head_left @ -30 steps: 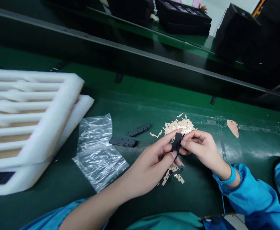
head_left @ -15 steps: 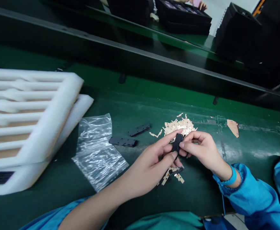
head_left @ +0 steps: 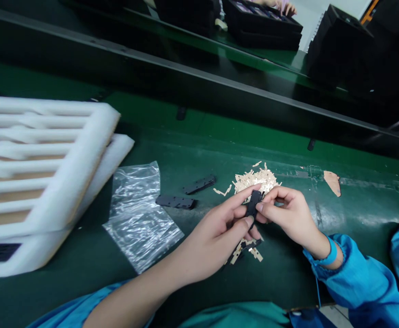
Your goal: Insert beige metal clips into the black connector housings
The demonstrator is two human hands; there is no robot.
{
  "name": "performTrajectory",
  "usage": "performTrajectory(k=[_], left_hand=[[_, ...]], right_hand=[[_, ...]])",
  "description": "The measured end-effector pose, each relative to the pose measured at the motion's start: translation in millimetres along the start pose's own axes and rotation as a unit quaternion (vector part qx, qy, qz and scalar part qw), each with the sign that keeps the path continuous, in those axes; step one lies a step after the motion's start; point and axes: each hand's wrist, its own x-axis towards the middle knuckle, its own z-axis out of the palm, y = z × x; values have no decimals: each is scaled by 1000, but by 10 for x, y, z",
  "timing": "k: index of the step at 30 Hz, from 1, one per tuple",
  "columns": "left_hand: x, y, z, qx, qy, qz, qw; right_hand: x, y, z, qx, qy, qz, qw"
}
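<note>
A small black flat strip [head_left: 253, 204] stands upright between my two hands above the green bench. My left hand [head_left: 216, 237] pinches its lower half between thumb and forefinger. My right hand [head_left: 288, 214] presses thumb and fingertips against its right edge near the top. Just behind the hands lies a heap of tan paper scraps [head_left: 257, 180]. Under my left hand lie a few more tan scraps with a dark piece [head_left: 245, 249]. Two more black strips [head_left: 175, 202] [head_left: 199, 184] rest on the bench to the left.
A crumpled clear plastic bag [head_left: 140, 216] lies left of centre. White foam trays [head_left: 45, 177] are stacked at the far left. A tan torn piece [head_left: 332, 182] lies at the right. Black trays [head_left: 264, 27] stand on the far shelf, where another person's hand [head_left: 286, 7] shows.
Both hands hold the strip in nearly the same place; my right fingers have shifted slightly on its top edge. The marks on the conveyor belt behind have drifted to the right.
</note>
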Motion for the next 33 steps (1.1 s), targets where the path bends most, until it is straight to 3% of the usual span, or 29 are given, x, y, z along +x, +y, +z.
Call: performTrajectory(k=[4,10,18,26,29,33], left_hand=[[19,16,-2,-10,-1,0,1000],[11,69,11,-23,-19,3,1000],[35,26,-37,-74,-75,13,994],[66,-56,-35,-98,-14,37,994],[65,-50,-65,-156,-68,7,985],[108,-65,-133,-272,-157,-40,949]], right_hand=[[-3,29,-1,-46,32,-35,998],[13,-3,-62,16,-60,-19,998],[40,-17,-123,-26,-38,-44,998],[1,-24,-72,-42,-8,-77,996],[21,-31,-94,-23,-41,-64,997],[65,-38,-109,9,-98,-42,994]])
